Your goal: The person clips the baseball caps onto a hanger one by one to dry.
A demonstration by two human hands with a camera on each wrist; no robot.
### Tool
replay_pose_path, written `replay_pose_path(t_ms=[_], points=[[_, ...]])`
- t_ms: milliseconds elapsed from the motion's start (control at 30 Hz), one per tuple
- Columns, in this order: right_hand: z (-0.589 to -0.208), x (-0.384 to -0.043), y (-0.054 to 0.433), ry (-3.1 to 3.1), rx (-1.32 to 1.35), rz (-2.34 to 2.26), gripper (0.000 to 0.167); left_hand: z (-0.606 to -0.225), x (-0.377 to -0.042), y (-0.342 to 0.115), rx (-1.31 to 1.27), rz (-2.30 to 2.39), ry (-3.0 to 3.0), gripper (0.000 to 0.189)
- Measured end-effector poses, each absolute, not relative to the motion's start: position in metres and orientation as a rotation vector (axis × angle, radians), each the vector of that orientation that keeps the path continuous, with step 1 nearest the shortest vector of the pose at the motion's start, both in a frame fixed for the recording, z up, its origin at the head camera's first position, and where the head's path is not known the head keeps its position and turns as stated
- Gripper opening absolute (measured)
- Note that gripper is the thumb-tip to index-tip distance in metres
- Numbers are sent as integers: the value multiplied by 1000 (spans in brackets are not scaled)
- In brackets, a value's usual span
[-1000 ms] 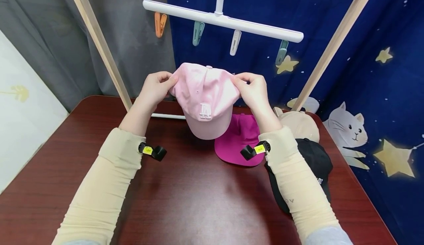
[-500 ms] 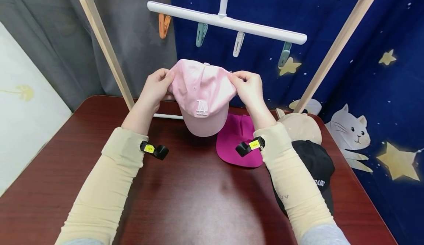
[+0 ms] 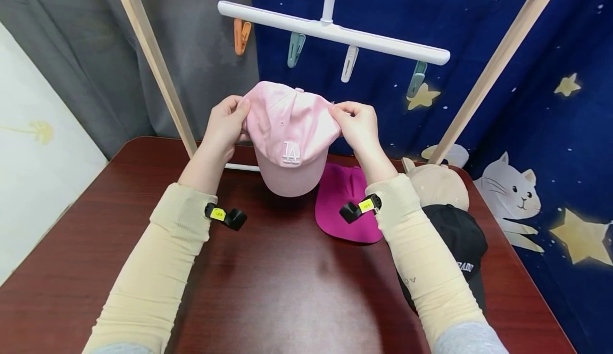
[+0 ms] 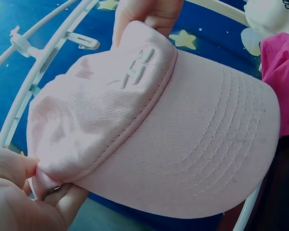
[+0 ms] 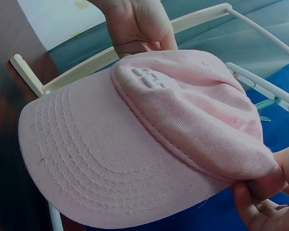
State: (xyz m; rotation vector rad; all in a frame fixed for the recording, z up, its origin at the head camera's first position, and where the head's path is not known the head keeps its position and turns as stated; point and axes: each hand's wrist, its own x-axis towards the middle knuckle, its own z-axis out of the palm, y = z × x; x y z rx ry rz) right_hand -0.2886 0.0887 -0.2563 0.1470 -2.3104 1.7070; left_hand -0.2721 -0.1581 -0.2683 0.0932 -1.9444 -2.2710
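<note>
Both hands hold a pink baseball cap [image 3: 291, 130] up above the table, its brim hanging down and the white embroidered letters facing me. My left hand [image 3: 226, 122] pinches the cap's left side between thumb and fingers. On the opposite side, my right hand [image 3: 358, 126] pinches the fabric the same way. The left wrist view shows the stitched brim [image 4: 216, 130] and the left thumb pressed on the cap's edge. Fingers behind the cloth are partly hidden. Behind and above hangs a white hanger bar [image 3: 335, 33] with orange, green and white clips [image 3: 349, 64].
A magenta cap [image 3: 342, 210] lies on the red-brown table [image 3: 278, 290] below the right forearm. Farther right are a beige cap [image 3: 438, 183] and a black cap [image 3: 457, 242], the latter partly covered by the sleeve. A wooden rack post [image 3: 498, 66] rises at each side.
Both hands and the pink cap have shifted slightly up and left in the head view, while the background has drifted a little right. The grip looks the same.
</note>
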Motion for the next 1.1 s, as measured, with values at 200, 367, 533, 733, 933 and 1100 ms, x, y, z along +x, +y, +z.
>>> replay_pose_path(t_ms=[200,367,533,733,933,1100], points=[[-257,-291,88,-2316,165,1703,18,-270,-273,-156,92,-2281,-1903,15],[-258,-293,88,-2351,172,1683,20,-271,-274,-155,94,-2277,-1879,17],[-258,-294,87,-2401,158,1654,23,-271,-275,-154,89,-2278,-1857,18],[-256,-294,85,-2465,137,1661,27,-271,-277,-154,103,-2327,-1808,20],[-253,-294,83,-2538,142,1608,31,-271,-278,-153,112,-2373,-1754,21],[-253,-295,81,-2596,154,1486,32,-270,-279,-154,102,-2408,-1701,22]])
